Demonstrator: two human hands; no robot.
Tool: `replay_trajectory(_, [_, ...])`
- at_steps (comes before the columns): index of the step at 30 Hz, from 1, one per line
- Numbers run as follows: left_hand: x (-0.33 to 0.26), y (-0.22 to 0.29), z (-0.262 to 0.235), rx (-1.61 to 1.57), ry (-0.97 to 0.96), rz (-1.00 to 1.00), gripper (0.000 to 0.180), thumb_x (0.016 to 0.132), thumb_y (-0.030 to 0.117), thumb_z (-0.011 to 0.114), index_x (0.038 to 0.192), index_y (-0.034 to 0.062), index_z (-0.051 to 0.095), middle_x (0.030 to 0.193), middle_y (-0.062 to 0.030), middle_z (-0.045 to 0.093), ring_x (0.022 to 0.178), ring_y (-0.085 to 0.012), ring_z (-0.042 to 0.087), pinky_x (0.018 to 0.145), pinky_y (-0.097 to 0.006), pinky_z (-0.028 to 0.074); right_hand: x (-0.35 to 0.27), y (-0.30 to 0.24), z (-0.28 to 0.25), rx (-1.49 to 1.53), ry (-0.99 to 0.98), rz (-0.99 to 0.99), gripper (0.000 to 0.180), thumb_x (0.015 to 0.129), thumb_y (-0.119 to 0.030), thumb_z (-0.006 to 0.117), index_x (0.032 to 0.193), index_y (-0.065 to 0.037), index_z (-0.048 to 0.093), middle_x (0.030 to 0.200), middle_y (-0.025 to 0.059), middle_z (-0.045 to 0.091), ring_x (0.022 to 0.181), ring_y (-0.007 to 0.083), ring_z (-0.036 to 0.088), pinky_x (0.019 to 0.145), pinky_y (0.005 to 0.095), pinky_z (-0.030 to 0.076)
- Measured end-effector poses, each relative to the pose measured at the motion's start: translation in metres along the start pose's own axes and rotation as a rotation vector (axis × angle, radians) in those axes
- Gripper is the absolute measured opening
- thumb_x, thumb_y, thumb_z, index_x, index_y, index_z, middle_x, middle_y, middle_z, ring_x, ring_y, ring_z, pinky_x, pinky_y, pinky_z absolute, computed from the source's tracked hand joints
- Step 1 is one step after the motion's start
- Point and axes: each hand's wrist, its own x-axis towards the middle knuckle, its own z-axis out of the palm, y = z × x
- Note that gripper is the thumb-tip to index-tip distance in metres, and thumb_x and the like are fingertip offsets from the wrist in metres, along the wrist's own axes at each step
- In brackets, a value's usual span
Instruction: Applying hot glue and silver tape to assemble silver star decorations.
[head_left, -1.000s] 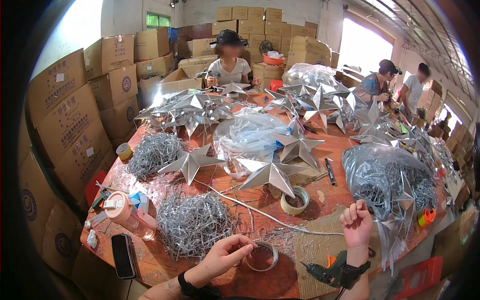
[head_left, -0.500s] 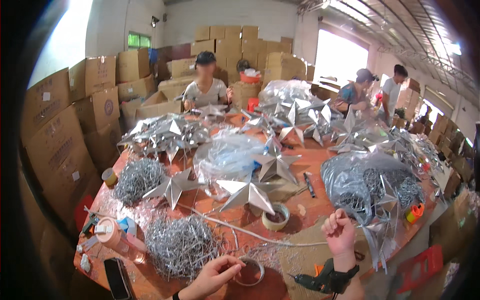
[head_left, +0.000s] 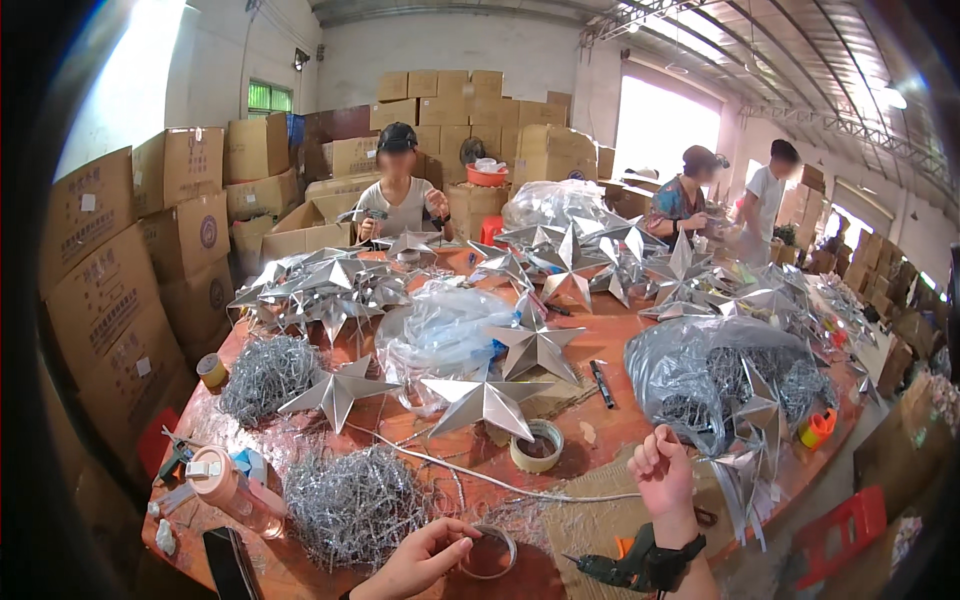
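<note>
Silver everywhere on this table [head_left: 600, 345]: I count three flat foil stars up front, namely one on the left [head_left: 338, 390], one in the middle [head_left: 484, 398] and one further back [head_left: 536, 345], plus bigger heaps of them behind that are too tangled to count. Two loose tinsel clumps, a near one [head_left: 352, 502] and a far one [head_left: 268, 370], and one clear bag stuffed with more tinsel [head_left: 735, 375] on the right.

Left hand [head_left: 425, 555] has its fingers curled loosely on the rim of a clear tape ring [head_left: 490, 552] at the near edge of the table. Right hand [head_left: 660, 480] is a raised fist, pinching a thin silvery wire [head_left: 470, 470] that runs left across the table. A second, tan tape roll [head_left: 537, 445] sits just beyond the wire.

Brown cardboard boxes [head_left: 120, 260] with round dark-blue marks are stacked along the left wall, more at the back.
</note>
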Motion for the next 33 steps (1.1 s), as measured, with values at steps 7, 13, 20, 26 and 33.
replay_trajectory(7, [0.0001,-0.0044,-0.0012,-0.022,-0.001,0.011,0.023,0.098,0.019,0.057,0.115,0.0042,0.058,0.087,0.0014,0.061,0.078,-0.0052,0.057,0.070,-0.021,0.046,-0.0024,-0.0016,0.0010,0.038,0.003,0.002,0.007,0.092,-0.007,0.054,0.092,-0.012,0.049,0.065,-0.0011,0.044,0.057,0.0108,0.041,0.055,0.0259,0.034])
replay_trajectory(13, [-0.0005,-0.0044,-0.0017,-0.020,-0.009,0.049,0.023,0.098,0.018,0.057,0.115,0.0023,0.058,0.088,0.0013,0.061,0.079,-0.0053,0.057,0.072,-0.022,0.047,0.0001,0.0018,-0.0003,0.051,-0.002,-0.034,0.005,0.096,-0.008,0.053,0.096,-0.012,0.052,0.066,-0.0013,0.045,0.057,0.0097,0.041,0.055,0.0249,0.033])
replay_trajectory(20, [0.0025,-0.0018,-0.0012,-0.011,-0.041,0.043,0.022,0.098,0.018,0.057,0.115,0.0030,0.058,0.088,0.0016,0.061,0.080,-0.0052,0.057,0.072,-0.022,0.047,0.0006,-0.0005,-0.0028,0.039,-0.029,-0.034,0.003,0.097,-0.009,0.053,0.097,-0.012,0.052,0.066,-0.0016,0.044,0.057,0.0094,0.040,0.054,0.0249,0.032])
replay_trajectory(26, [-0.0001,-0.0054,-0.0044,0.005,-0.036,0.019,0.022,0.098,0.019,0.057,0.114,0.0032,0.059,0.088,0.0017,0.061,0.080,-0.0052,0.057,0.072,-0.022,0.047,-0.0004,0.0006,-0.0002,0.046,-0.059,-0.021,0.005,0.095,-0.007,0.054,0.096,-0.011,0.051,0.067,-0.0013,0.044,0.057,0.0096,0.039,0.055,0.0251,0.032])
replay_trajectory(33, [0.0014,-0.0052,-0.0037,0.029,-0.042,0.045,0.024,0.098,0.020,0.057,0.114,0.0020,0.060,0.088,0.0015,0.060,0.081,-0.0053,0.057,0.072,-0.021,0.046,-0.0045,-0.0013,0.0038,0.048,-0.073,-0.028,0.005,0.095,-0.007,0.053,0.096,-0.011,0.051,0.067,-0.0010,0.044,0.058,0.0099,0.039,0.055,0.0252,0.033])
